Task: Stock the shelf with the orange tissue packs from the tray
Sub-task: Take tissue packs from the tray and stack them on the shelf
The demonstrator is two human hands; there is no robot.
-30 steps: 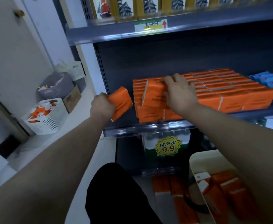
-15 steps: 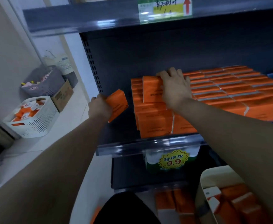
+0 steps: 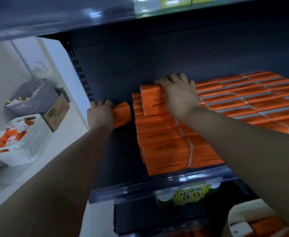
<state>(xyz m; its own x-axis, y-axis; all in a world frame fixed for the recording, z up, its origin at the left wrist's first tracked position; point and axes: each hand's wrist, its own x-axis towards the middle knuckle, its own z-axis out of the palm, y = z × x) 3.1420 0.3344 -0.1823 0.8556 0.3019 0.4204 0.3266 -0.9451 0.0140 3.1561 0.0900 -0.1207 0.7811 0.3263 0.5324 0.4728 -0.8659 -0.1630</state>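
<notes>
Rows of orange tissue packs (image 3: 253, 103) fill the dark shelf (image 3: 119, 151) from the middle to the right. My right hand (image 3: 179, 94) lies on one orange pack (image 3: 151, 100) on top of the leftmost stack, fingers curled over its far edge. My left hand (image 3: 100, 115) grips another orange pack (image 3: 123, 113), held in the bare gap at the shelf's left, just beside the stack. The cream tray (image 3: 239, 212) with more orange packs shows at the bottom right, partly behind my right arm.
The upper shelf's edge (image 3: 71, 16) hangs close overhead. A perforated upright (image 3: 82, 76) bounds the shelf on the left. A white basket (image 3: 20, 144), a cardboard box (image 3: 58, 112) and a grey basket (image 3: 35, 98) stand on the floor at left. Water bottles with a 9.9 tag (image 3: 190, 195) sit below.
My view has closed in on the shelf. My left hand has carried its pack deeper into the left gap beside the stack. My right hand has pushed its pack further back on the stack.
</notes>
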